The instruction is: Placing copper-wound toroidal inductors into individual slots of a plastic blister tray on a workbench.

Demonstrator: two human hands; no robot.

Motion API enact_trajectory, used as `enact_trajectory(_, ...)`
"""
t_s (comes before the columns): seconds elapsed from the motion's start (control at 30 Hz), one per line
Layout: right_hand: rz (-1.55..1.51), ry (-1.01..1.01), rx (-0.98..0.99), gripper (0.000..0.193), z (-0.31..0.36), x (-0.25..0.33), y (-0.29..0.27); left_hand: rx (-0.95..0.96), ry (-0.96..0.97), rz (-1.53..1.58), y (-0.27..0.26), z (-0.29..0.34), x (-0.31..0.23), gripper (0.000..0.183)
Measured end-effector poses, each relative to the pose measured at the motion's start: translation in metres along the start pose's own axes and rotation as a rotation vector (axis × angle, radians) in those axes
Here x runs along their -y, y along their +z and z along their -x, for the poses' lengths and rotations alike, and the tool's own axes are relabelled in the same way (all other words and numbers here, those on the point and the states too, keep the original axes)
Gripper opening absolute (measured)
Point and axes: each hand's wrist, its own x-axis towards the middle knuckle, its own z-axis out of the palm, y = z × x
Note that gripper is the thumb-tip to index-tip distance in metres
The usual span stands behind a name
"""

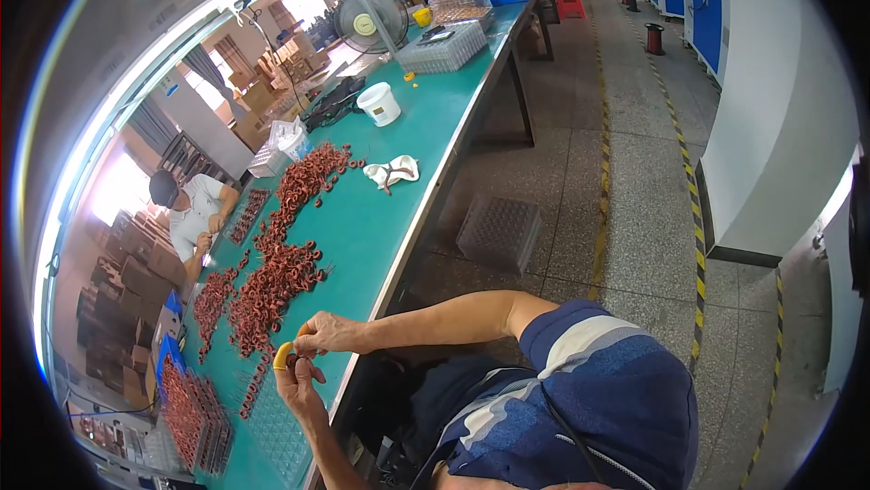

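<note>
My right hand (331, 334) and my left hand (301, 386) meet above the near edge of the green table. Both are closed, with fingertips pinched around a small dark wire-wound ring coil (292, 360), partly hidden by the fingers. A yellow finger cover shows on a finger at the pinch. Below my hands lies a clear plastic compartment tray (276, 431), with a row of reddish-brown ring coils (256, 386) along its far side. Just beyond, a large heap of similar ring coils (272, 291) with thin wire leads spreads over the table.
Stacked trays full of coils (195, 422) stand at the lower left. Across the table (408, 132), a co-worker (195, 209) handles coils beside another tray. A white cloth (391, 172), a white bucket (379, 105) and a fan (372, 19) are farther along. Clear trays (499, 234) sit on the floor.
</note>
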Motion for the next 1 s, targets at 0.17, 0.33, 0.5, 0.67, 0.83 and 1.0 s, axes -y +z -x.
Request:
enact_trajectory(0.17, 0.642, -0.520, -0.253, 0.020, 0.006, 0.005, 0.003, -0.078, 0.011, -0.236, 0.004, -0.001, -0.003, 0.025)
enact_trajectory(0.33, 0.813, -0.927, -0.337, 0.015, 0.010, 0.018, 0.012, -0.189, 0.070, -0.185, 0.013, -0.011, -0.007, 0.025)
enact_trajectory(0.5, 0.651, -0.871, -0.309, 0.016, 0.006, 0.022, 0.007, -0.198, 0.104, -0.178, 0.020, -0.013, -0.011, 0.023)
enact_trajectory(0.67, -0.095, -0.070, -0.116, 0.021, -0.013, 0.024, 0.007, -0.283, 0.139, -0.101, 0.018, -0.017, -0.008, 0.021)
enact_trajectory(0.83, 0.251, -0.224, -0.237, 0.013, -0.015, 0.003, 0.001, -0.140, -0.124, 0.051, 0.003, -0.016, 0.000, 0.020)
enact_trajectory(1.0, 0.759, -0.952, -0.366, 0.010, -0.010, 0.000, 0.012, -0.183, -0.118, -0.023, 0.005, -0.013, -0.002, 0.017)
